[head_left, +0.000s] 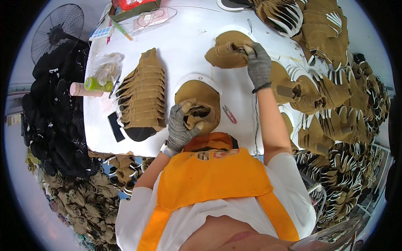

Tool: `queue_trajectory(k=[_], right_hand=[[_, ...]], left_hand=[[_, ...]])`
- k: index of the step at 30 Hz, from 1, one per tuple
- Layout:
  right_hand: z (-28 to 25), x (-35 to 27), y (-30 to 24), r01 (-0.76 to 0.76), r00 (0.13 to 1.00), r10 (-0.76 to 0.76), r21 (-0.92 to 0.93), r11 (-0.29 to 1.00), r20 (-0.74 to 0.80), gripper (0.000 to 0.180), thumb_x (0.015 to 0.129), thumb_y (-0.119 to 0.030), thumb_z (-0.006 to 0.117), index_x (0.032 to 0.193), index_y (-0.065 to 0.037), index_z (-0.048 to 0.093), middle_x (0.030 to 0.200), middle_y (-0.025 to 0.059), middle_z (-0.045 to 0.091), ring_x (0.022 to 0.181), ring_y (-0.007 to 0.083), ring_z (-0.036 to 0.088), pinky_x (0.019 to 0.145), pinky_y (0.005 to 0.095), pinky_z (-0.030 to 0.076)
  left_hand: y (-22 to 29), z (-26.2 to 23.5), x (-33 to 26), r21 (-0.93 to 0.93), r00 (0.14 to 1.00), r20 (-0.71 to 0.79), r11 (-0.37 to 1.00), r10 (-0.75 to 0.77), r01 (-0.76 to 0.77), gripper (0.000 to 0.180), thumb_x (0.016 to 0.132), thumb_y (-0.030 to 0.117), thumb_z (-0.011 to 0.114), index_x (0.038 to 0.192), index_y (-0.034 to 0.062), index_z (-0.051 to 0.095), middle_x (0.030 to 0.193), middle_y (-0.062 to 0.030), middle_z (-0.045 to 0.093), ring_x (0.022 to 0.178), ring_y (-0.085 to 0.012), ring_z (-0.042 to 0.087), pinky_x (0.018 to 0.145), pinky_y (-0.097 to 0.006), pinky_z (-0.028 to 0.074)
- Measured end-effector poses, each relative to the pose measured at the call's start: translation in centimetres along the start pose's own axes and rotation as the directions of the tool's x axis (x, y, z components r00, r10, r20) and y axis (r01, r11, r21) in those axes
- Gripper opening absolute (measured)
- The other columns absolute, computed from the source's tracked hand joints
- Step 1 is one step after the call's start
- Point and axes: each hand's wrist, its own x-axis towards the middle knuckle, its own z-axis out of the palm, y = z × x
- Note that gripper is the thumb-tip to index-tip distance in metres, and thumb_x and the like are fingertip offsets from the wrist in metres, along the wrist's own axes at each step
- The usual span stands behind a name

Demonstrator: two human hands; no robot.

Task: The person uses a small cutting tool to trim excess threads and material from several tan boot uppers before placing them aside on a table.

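Both hands wear grey knit gloves with the fingertips bare. Close to my body, my left hand (183,127) is closed on the edge of a brown shoe upper (205,93) with a white rim, which lies on the white table (180,50). My right hand (257,66) reaches farther out and pinches a second brown shoe upper (226,52), also white-rimmed; I cannot tell whether it touches the table. Between the two hands lies a pair of red-handled thread snips (230,114).
An overlapping row of brown uppers (144,94) lies left, beside a phone (116,126), a green roll (98,84) and a pink cylinder (79,89). More uppers (318,92) crowd the right side. Black pieces (58,113) are heaped beyond the left edge, below a fan (56,33).
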Motion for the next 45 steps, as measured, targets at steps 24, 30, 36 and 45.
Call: queue_trajectory(k=[24, 30, 36, 45], right_hand=[[-6.4, -12.3, -19.4, 0.292, 0.952, -0.306, 0.242, 0.925, 0.022, 0.022, 0.09, -0.015, 0.057, 0.108, -0.003, 0.063, 0.103, 0.0056, 0.065, 0.091, 0.0131, 0.061, 0.082, 0.0245, 0.048], [-6.5, -15.0, -21.0, 0.453, 0.804, -0.425, -0.035, 0.891, -0.416, 0.02, 0.087, -0.015, 0.06, 0.104, -0.007, 0.064, 0.104, 0.0045, 0.062, 0.096, 0.0156, 0.057, 0.086, 0.0283, 0.045], [-5.4, -18.0, -24.5, 0.642, 0.638, -0.769, -0.522, 0.562, -0.043, 0.023, 0.075, -0.02, 0.072, 0.097, -0.014, 0.068, 0.111, 0.0032, 0.057, 0.108, 0.0221, 0.049, 0.093, 0.0377, 0.04], [-5.3, -17.7, -22.9, 0.602, 0.619, -0.743, -0.455, 0.656, -0.253, 0.013, 0.084, -0.023, 0.06, 0.095, -0.017, 0.059, 0.105, -0.0011, 0.052, 0.095, 0.0194, 0.045, 0.083, 0.0336, 0.037]], left_hand=[[15.5, -4.5, 9.1, -0.81, 0.816, 0.527, 0.15, -0.235, 0.567, 0.06, 0.091, 0.044, 0.051, 0.128, -0.0026, 0.042, 0.122, -0.0178, 0.053, 0.109, -0.0262, 0.056, 0.092, -0.037, 0.049], [16.2, -4.4, 6.8, -0.79, 0.966, 0.251, 0.565, -0.06, 0.24, 0.043, 0.086, 0.025, 0.061, 0.121, 0.0008, 0.052, 0.116, -0.01, 0.057, 0.103, -0.0205, 0.057, 0.09, -0.033, 0.048], [17.1, -4.2, 6.5, -0.769, 0.947, 0.279, 0.553, -0.162, 0.321, 0.044, 0.087, 0.025, 0.062, 0.122, 0.0008, 0.051, 0.115, -0.0084, 0.057, 0.102, -0.0183, 0.057, 0.089, -0.03, 0.047], [16.9, -4.7, 5.8, -0.696, 0.934, 0.297, 0.624, -0.198, 0.354, 0.049, 0.085, 0.026, 0.063, 0.124, 0.001, 0.048, 0.117, -0.01, 0.056, 0.105, -0.0198, 0.056, 0.091, -0.031, 0.046]])
